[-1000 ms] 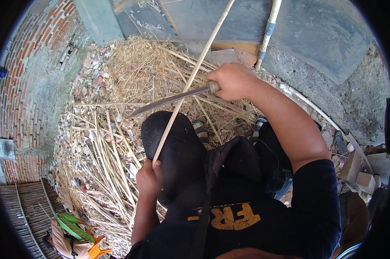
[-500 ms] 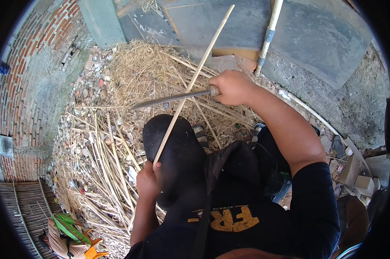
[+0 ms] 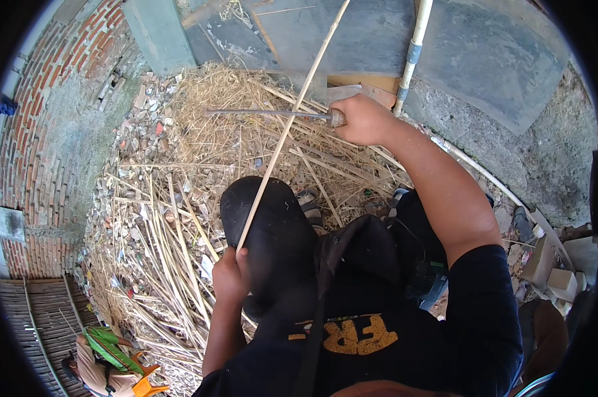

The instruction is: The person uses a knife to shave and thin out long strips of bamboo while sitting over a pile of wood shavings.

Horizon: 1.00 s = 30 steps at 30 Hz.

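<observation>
Head view: left hand [image 3: 231, 274] clasps a pale strip [image 3: 274, 159], right hand [image 3: 364, 119] a knife [image 3: 272, 112], fingers closed; probably scraping, contact unclear; another stroke needs steadiness.

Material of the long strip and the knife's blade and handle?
Long strip: likely bamboo, matte; pale, faint joint-like mark toward the far end.
Blade: probably steel, dull; grey, thin.
Handle: perhaps wood, rough; brown, mostly hidden by the right hand.

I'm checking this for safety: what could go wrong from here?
The knife in the right hand crosses the pale stick in view; a slip might carry it toward the left hand, which grips that stick. The stick also passes over the black-clad knee, so the leg could be cut.
</observation>
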{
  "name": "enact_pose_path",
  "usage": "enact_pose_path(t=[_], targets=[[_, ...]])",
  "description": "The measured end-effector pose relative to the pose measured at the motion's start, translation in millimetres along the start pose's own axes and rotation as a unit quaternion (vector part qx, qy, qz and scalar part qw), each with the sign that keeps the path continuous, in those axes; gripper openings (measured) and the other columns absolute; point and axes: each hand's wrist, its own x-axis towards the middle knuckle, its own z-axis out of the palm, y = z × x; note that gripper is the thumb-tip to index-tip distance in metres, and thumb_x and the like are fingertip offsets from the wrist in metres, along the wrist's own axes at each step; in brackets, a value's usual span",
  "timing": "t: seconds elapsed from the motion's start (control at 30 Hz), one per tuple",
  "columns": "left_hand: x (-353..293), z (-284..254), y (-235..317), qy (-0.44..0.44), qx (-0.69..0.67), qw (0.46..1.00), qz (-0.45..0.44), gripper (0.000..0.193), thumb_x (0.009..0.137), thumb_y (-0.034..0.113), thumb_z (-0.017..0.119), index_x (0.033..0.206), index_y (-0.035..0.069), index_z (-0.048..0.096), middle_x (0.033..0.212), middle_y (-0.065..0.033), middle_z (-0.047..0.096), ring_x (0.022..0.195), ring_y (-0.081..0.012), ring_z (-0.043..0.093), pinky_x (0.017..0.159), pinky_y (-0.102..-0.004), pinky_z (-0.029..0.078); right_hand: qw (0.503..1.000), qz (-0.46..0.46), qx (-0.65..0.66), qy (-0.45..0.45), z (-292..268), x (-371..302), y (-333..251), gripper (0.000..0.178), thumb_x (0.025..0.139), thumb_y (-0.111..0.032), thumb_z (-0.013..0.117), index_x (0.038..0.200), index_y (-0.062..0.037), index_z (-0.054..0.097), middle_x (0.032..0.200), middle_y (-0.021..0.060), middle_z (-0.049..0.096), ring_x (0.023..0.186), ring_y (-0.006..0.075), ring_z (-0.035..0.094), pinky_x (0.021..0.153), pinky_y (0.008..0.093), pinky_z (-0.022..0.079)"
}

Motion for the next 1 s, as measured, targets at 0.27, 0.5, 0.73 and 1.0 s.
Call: enact_pose_path(t=[0.27,0.5,0.73,1.0], targets=[[0.6,2.1,-1.0,0.009,-0.011,1.0,0.018,0.042,0.102,0.036,0.051,0.078,0.001,0.051,0.062,-0.0268,0.056,0.064,-0.0503,0.058,0.058,-0.0546,0.043,0.995,-0.006,-0.075,-0.066,-10.3,-13.8,-29.9,0.024,0.074,-0.017,0.068,0.098,-0.0106,0.069,0.089,0.0161,0.071,0.09,0.0369,0.069,0.079,0.0493,0.055],[2.2,-4.1,9.8,0.01,0.019,1.0,0.004,0.042,0.102,0.036,0.052,0.078,0.001,0.051,0.063,-0.0266,0.056,0.064,-0.0499,0.058,0.058,-0.0547,0.044,0.998,-0.022,-0.032,-0.05,6.3,-3.0,-12.7,0.032,0.072,-0.017,0.07,0.103,-0.01,0.07,0.08,0.0174,0.069,0.083,0.0386,0.068,0.075,0.0493,0.053],[2.2,1.0,0.6,0.005,0.004,1.0,0.003,0.041,0.101,0.036,0.054,0.078,0.002,0.052,0.065,-0.0266,0.058,0.065,-0.0501,0.059,0.059,-0.0553,0.044,0.997,-0.037,-0.017,-0.059,6.2,-6.4,-14.6,0.032,0.071,-0.016,0.069,0.103,-0.0086,0.069,0.078,0.0188,0.068,0.08,0.0386,0.067,0.074,0.049,0.053],[2.3,5.0,-4.6,0.007,-0.017,1.0,0.013,0.04,0.1,0.034,0.055,0.078,0.002,0.051,0.063,-0.0259,0.057,0.064,-0.05,0.058,0.058,-0.0549,0.044,0.996,-0.046,-0.054,-0.045,-2.2,-10.6,-22.0,0.03,0.071,-0.014,0.067,0.101,-0.0082,0.068,0.075,0.0176,0.068,0.08,0.0389,0.067,0.073,0.0494,0.053]])
